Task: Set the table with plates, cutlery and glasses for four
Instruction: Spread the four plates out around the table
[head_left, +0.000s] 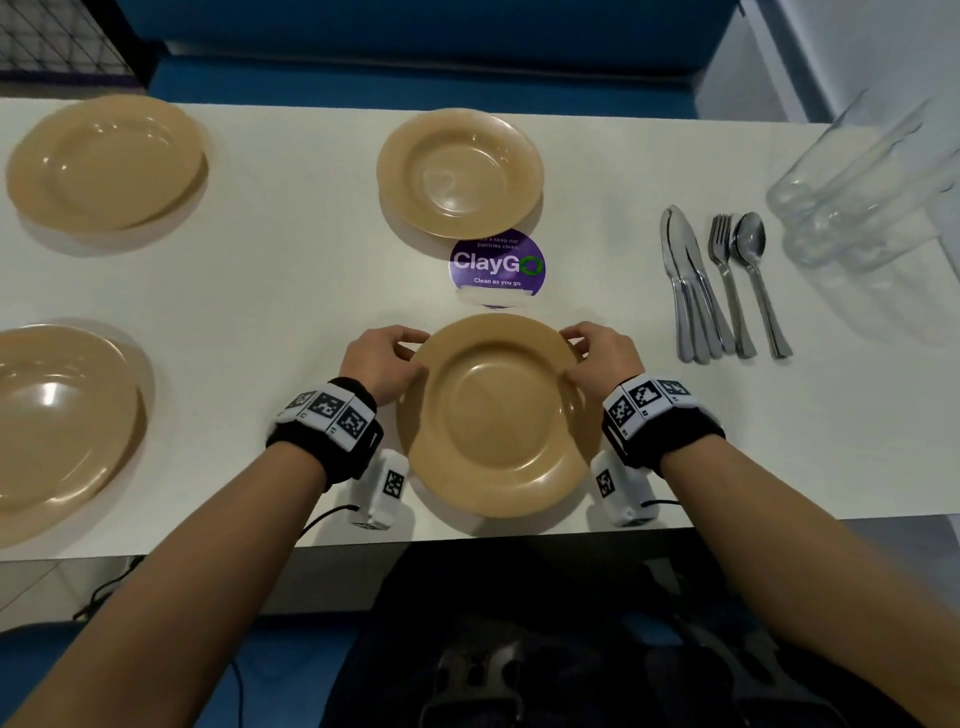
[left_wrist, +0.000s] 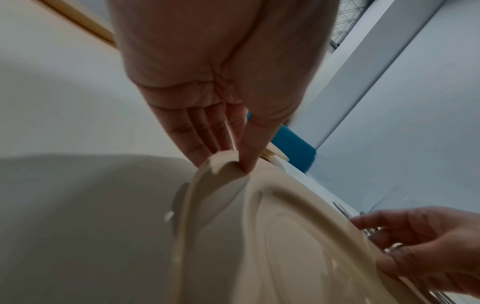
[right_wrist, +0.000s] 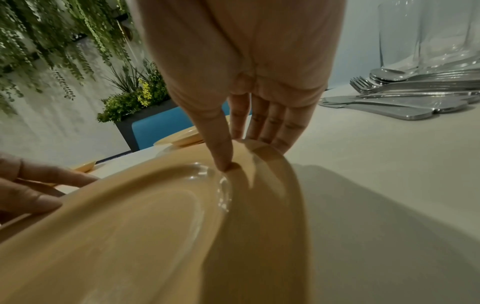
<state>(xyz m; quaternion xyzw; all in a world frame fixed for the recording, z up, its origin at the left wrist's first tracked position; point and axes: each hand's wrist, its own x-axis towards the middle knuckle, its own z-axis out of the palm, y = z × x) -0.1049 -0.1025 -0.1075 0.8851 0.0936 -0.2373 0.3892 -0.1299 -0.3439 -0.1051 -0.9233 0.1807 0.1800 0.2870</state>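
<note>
A tan plate (head_left: 493, 415) sits at the near edge of the white table (head_left: 291, 270), right in front of me. My left hand (head_left: 387, 358) pinches its left rim, thumb on top and fingers underneath, as the left wrist view shows (left_wrist: 233, 158). My right hand (head_left: 597, 353) pinches the right rim the same way (right_wrist: 241, 152). Three more tan plates are set out: far centre (head_left: 460, 174), far left (head_left: 106, 163) and near left (head_left: 62, 421). Knives (head_left: 685, 291), forks (head_left: 727, 280) and spoons (head_left: 758, 280) lie stacked at the right, with clear glasses (head_left: 857, 192) beyond them.
A round purple "ClayGo" sticker (head_left: 497, 267) lies on the table between the far centre plate and the held one. A blue bench (head_left: 415, 78) runs behind the table. Bare tabletop lies between the left and centre plates.
</note>
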